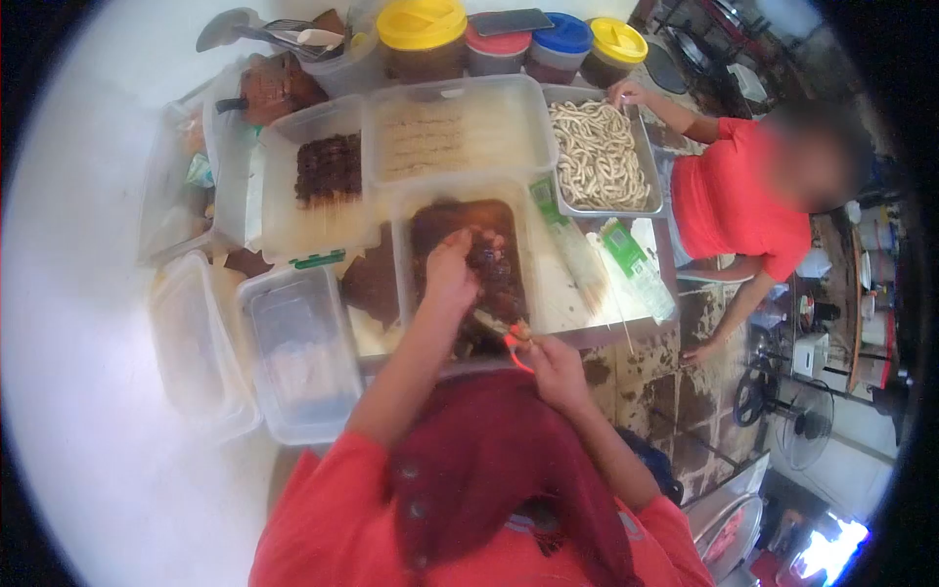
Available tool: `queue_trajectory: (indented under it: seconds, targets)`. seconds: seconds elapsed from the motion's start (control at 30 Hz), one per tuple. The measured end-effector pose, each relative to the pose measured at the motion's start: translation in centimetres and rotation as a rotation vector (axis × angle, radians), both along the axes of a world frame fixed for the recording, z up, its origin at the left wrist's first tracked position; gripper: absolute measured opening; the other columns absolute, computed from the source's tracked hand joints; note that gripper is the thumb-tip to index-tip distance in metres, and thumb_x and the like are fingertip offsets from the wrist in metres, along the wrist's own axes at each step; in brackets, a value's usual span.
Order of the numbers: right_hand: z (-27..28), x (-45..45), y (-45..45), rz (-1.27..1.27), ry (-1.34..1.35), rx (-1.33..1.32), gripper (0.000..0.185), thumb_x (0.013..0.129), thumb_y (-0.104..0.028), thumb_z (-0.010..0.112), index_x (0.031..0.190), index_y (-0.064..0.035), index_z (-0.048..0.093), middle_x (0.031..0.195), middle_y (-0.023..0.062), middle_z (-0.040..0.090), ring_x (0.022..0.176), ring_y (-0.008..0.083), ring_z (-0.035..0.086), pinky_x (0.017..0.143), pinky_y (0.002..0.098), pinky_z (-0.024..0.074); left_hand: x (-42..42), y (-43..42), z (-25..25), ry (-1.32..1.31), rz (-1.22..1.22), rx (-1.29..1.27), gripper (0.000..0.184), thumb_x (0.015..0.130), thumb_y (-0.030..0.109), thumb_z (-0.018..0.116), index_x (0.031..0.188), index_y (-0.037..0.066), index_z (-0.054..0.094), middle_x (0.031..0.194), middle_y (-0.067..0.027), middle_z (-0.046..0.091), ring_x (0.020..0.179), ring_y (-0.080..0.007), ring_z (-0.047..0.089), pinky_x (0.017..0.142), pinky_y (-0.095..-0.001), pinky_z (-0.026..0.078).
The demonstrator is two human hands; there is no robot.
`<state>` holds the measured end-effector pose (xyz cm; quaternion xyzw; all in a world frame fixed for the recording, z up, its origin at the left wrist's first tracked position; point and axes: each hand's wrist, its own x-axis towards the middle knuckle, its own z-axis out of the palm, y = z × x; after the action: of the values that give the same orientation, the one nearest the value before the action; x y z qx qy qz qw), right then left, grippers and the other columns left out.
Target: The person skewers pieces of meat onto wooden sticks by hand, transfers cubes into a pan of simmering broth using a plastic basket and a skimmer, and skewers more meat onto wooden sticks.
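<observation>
A clear plastic tub (529, 256) stands in front of me, holding dark meat pieces (497, 279) in brown liquid. My left hand (452, 274) reaches down into this tub, its fingers bent together at the meat; what lies between them is too small to make out. At the tub's near right corner, my right hand (556, 370) is closed around the orange handles of a pair of scissors (519, 354). The blades point toward the tub and are partly lost against the dark contents.
A metal tray (608, 210) of pale, finger-like pieces stands at right, with a co-worker's hand (628, 94) at its rim. Skewer packets (634, 264) lie below it. Left are a tub of dark skewered pieces (329, 171) and a clear bin (301, 342). Lidded jars (423, 29) line the back.
</observation>
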<state>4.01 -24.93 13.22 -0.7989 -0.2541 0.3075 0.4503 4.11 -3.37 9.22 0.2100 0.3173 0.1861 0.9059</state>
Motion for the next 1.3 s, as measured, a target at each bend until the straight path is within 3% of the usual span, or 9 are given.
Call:
queue_trajectory:
  seconds: [0.13, 0.33, 0.43, 0.53, 0.67, 0.9, 1.07, 1.13, 1.3]
  targets:
    - [-0.6, 0.1, -0.1, 0.01, 0.003, 0.069, 0.02, 0.088, -0.012, 0.046, 0.098, -0.0011, 0.059, 0.073, 0.0139, 0.059, 0.067, 0.0183, 0.057, 0.064, 0.0307, 0.0445, -0.4, 0.3, -0.3, -0.002, -0.045, 0.009, 0.021, 0.093, 0.015, 0.04, 0.101, -0.003, 0.049, 0.093, -0.0164, 0.06, 0.086, -0.028, 0.06, 0.072, -0.0384, 0.051]
    - [0.2, 1.0, -0.3, -0.004, 0.156, 0.19, 0.021, 0.09, -0.014, 0.045, 0.098, 0.0001, 0.059, 0.077, 0.0017, 0.058, 0.072, 0.0103, 0.051, 0.067, 0.0269, 0.0433, -0.6, 0.7, -0.1, -0.113, -0.16, -0.018, 0.023, 0.094, 0.016, 0.041, 0.105, -0.002, 0.05, 0.095, -0.0154, 0.06, 0.089, -0.0274, 0.06, 0.076, -0.0394, 0.051]
    - [-0.4, 1.2, -0.3, -0.05, 0.349, 0.221, 0.021, 0.09, -0.014, 0.046, 0.1, 0.0001, 0.058, 0.078, -0.0005, 0.056, 0.073, 0.0101, 0.05, 0.068, 0.0258, 0.0429, -0.2, -0.3, 0.8, -0.089, -0.159, -0.002, 0.022, 0.093, 0.015, 0.044, 0.106, -0.002, 0.051, 0.096, -0.0147, 0.061, 0.089, -0.0268, 0.06, 0.077, -0.0403, 0.051]
    - [-0.5, 1.3, -0.1, -0.017, 0.272, 0.072, 0.021, 0.089, -0.015, 0.049, 0.098, 0.0009, 0.059, 0.077, 0.0021, 0.056, 0.072, 0.0105, 0.05, 0.069, 0.0256, 0.0431, 0.2, -0.8, 0.9, -0.048, -0.151, 0.019, 0.022, 0.091, 0.013, 0.047, 0.107, -0.003, 0.05, 0.096, -0.0142, 0.061, 0.088, -0.0262, 0.061, 0.078, -0.0405, 0.051]
    - [-1.8, 1.8, -0.7, 0.003, 0.111, 0.134, 0.019, 0.086, -0.013, 0.054, 0.095, 0.002, 0.061, 0.083, 0.0083, 0.061, 0.077, 0.0123, 0.055, 0.07, 0.0264, 0.0443, 0.4, -1.1, 0.6, -0.082, -0.168, 0.135, 0.024, 0.09, 0.012, 0.049, 0.108, -0.004, 0.05, 0.094, -0.0136, 0.062, 0.086, -0.0259, 0.061, 0.078, -0.0399, 0.051]
    - [0.9, 4.3, -0.3, -0.034, 0.498, 0.095, 0.021, 0.086, -0.015, 0.056, 0.096, 0.0032, 0.061, 0.081, 0.0039, 0.062, 0.076, 0.0111, 0.056, 0.069, 0.0255, 0.0461, 0.7, -2.3, 0.2, -0.003, -0.141, 0.152, 0.03, 0.092, 0.024, 0.046, 0.11, 0.0, 0.051, 0.097, -0.0103, 0.062, 0.088, -0.0223, 0.06, 0.078, -0.0388, 0.05]
    - [-0.6, 6.8, 0.1, 0.057, 0.402, 0.093, 0.019, 0.087, -0.012, 0.055, 0.096, 0.0031, 0.061, 0.084, 0.0037, 0.061, 0.078, 0.0092, 0.055, 0.07, 0.0239, 0.0465, -0.9, -5.8, -2.5, 0.2, -0.123, 0.21, 0.034, 0.093, 0.031, 0.045, 0.111, 0.002, 0.05, 0.101, -0.0088, 0.06, 0.089, -0.0209, 0.06, 0.077, -0.0352, 0.05]
    - [-1.9, 6.2, 0.6, -0.002, 0.596, 0.174, 0.017, 0.087, -0.01, 0.054, 0.095, 0.0035, 0.061, 0.082, 0.0026, 0.06, 0.076, 0.0081, 0.053, 0.068, 0.0223, 0.045, -1.3, -6.9, -2.4, 0.196, -0.107, 0.264, 0.029, 0.092, 0.023, 0.048, 0.11, 0.001, 0.049, 0.099, -0.0106, 0.06, 0.088, -0.0213, 0.06, 0.074, -0.0327, 0.051]
    - [-5.4, 5.1, 1.8, 0.03, 0.58, 0.205, 0.017, 0.087, -0.011, 0.055, 0.094, 0.0033, 0.061, 0.077, 0.0002, 0.057, 0.068, 0.0077, 0.047, 0.061, 0.0222, 0.0406, -1.5, -7.3, -0.1, 0.196, 0.031, 0.135, 0.021, 0.09, 0.012, 0.049, 0.107, -0.001, 0.05, 0.094, -0.0122, 0.061, 0.083, -0.0214, 0.062, 0.068, -0.0311, 0.053]
